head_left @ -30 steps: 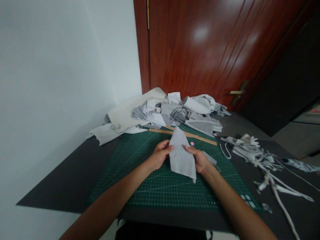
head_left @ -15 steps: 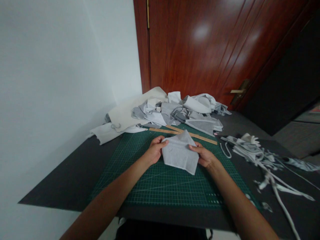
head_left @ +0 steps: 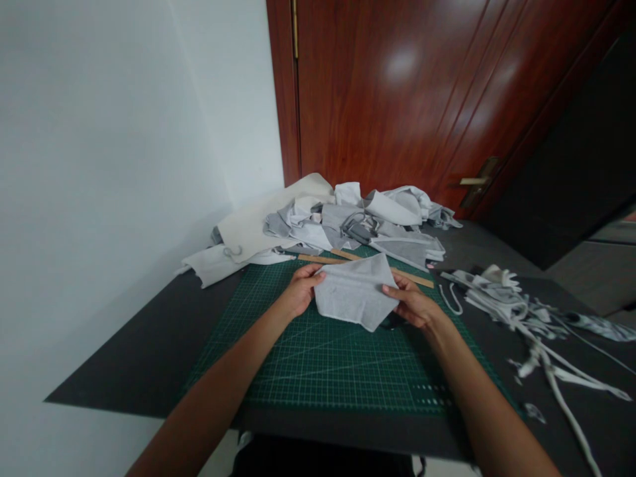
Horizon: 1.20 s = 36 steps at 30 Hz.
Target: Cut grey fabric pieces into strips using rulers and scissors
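Observation:
A light grey piece of fabric point(head_left: 355, 291) with a seam across it is stretched between my two hands, above the green cutting mat point(head_left: 322, 371). My left hand point(head_left: 302, 290) pinches its left edge, thumb on top. On the opposite edge, my right hand point(head_left: 410, 299) is closed the same way, its fingers partly behind the cloth. Something dark point(head_left: 393, 321) shows just under the fabric by my right hand; I cannot make out what it is. Behind the cloth, wooden rulers point(head_left: 415, 277) lie crossed on the mat, partly covered from view.
A heap of grey and white fabric pieces point(head_left: 308, 228) lies along the back of the dark table point(head_left: 134, 358). Cloth strips and cords point(head_left: 497, 298) are strewn at the right. A white wall point(head_left: 124, 165) borders the left, a wooden door point(head_left: 372, 99) the back.
The fabric has turned in my hands and is pulled wider, its lower corner shifting left and up. My hands are slightly farther apart. The dark thing beneath has come into view.

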Tool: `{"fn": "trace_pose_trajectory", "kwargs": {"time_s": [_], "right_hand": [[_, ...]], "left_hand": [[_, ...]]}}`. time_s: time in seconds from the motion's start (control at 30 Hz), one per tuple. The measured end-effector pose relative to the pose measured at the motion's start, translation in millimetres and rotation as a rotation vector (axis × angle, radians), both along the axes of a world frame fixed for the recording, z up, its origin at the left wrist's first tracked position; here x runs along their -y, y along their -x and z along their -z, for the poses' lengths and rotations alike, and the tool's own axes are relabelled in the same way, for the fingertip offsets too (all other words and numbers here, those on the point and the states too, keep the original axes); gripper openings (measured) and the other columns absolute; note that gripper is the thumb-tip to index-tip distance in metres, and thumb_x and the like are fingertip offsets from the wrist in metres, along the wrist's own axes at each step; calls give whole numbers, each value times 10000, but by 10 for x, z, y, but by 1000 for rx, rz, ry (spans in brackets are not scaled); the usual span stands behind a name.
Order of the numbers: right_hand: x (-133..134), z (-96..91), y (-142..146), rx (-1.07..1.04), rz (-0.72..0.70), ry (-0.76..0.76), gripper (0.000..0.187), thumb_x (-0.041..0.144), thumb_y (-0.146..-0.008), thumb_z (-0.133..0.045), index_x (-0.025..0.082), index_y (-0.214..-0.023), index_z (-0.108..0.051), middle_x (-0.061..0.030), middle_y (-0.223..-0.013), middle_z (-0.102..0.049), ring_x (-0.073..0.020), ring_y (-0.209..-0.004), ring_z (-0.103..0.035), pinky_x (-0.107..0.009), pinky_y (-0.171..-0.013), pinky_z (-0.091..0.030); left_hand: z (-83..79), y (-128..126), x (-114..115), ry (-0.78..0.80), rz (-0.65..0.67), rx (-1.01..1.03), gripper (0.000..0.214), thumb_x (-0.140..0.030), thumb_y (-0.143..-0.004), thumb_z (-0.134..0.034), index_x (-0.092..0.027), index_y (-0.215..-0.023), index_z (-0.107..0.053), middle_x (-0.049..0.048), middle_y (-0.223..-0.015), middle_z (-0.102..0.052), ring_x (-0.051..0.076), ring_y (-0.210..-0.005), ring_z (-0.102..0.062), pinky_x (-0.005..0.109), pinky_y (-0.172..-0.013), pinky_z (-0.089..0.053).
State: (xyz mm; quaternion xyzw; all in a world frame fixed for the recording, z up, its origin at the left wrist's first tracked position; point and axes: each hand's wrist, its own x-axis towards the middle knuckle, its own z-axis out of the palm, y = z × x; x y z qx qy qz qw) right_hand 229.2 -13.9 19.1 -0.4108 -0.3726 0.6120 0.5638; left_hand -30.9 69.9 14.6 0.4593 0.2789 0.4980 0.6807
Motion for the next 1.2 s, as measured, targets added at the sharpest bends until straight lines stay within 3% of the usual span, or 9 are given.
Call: {"fn": "trace_pose_trajectory", "kwargs": {"time_s": [0.3, 0.4, 0.5, 0.67, 0.73, 0.83, 0.93, 1.0, 1.2], "right_hand": [[22, 4, 4, 90, 97, -131, 386, 435, -666, -929, 249, -863, -653, 32, -814, -709, -139, -700, -647, -259, -646, -561], [39, 11, 58, 263, 110, -134, 434, 560, -718, -857, 253, -905, -615, 72, -656, -608, -101, -486, -494, -210, -418, -399], [34, 41, 92, 399, 106, -122, 468, 648, -745, -782, 241, -902, -612, 88, -582, -514, -92, -420, -388, -211, -362, -282], [-65, 202, 127, 535, 369, -87, 496, 646, -728, -740, 208, -927, -621, -20, -758, -654, -199, -633, -587, -307, -537, -466], [-78, 262, 167, 717, 538, -99, 510, 587, -745, -732, 186, -1041, -623, -78, -867, -689, -263, -751, -636, -377, -637, -518], [-13, 281, 269, 1107, 647, -294, 493, 486, -821, -702, 169, -1190, -625, -162, -1117, -679, -346, -1013, -639, -497, -870, -518], [98, 235, 384, 1371, 650, -524, 403, 442, -890, -673, 191, -1205, -670, -193, -1309, -599, -394, -1210, -557, -579, -1010, -440], [154, 198, 441, 1373, 602, -644, 342, 413, -927, -654, 213, -1202, -689, -176, -1311, -586, -372, -1216, -554, -569, -1025, -438], [218, 178, 542, 1303, 146, -917, 294, 224, -985, -595, 270, -1250, -713, -112, -1206, -642, -283, -1126, -601, -478, -986, -471]], "left_hand": [[-7, 79, -79, 28, 40, -42, 294, -269, -605, -907, -147, -752, -684, 1, -703, -664, 139, -654, -613, 266, -672, -469], [16, 83, -68, 46, 79, -69, 345, -286, -582, -929, -140, -778, -685, -1, -725, -661, 129, -648, -602, 251, -652, -467], [53, 65, -41, 72, 126, -100, 379, -287, -580, -944, -129, -798, -678, -2, -726, -651, 122, -638, -596, 237, -622, -460], [103, -24, 37, 130, 215, -101, 368, -322, -679, -912, -142, -859, -647, 41, -831, -691, 170, -755, -665, 317, -754, -554], [117, -72, 84, 152, 240, -84, 351, -339, -736, -882, -153, -899, -633, 64, -879, -708, 187, -792, -686, 350, -784, -570], [132, -132, 158, 158, 255, -57, 353, -359, -774, -860, -161, -932, -613, 76, -909, -719, 201, -811, -701, 376, -790, -583], [141, -163, 206, 140, 220, -68, 383, -389, -769, -865, -163, -928, -600, 56, -868, -708, 191, -767, -694, 374, -751, -593], [141, -171, 218, 137, 169, -72, 402, -402, -750, -878, -164, -903, -592, 34, -819, -688, 173, -725, -677, 346, -708, -591], [112, -188, 239, 132, 142, -58, 494, -445, -663, -925, -159, -908, -604, 60, -895, -706, 192, -771, -687, 338, -675, -602]]}}
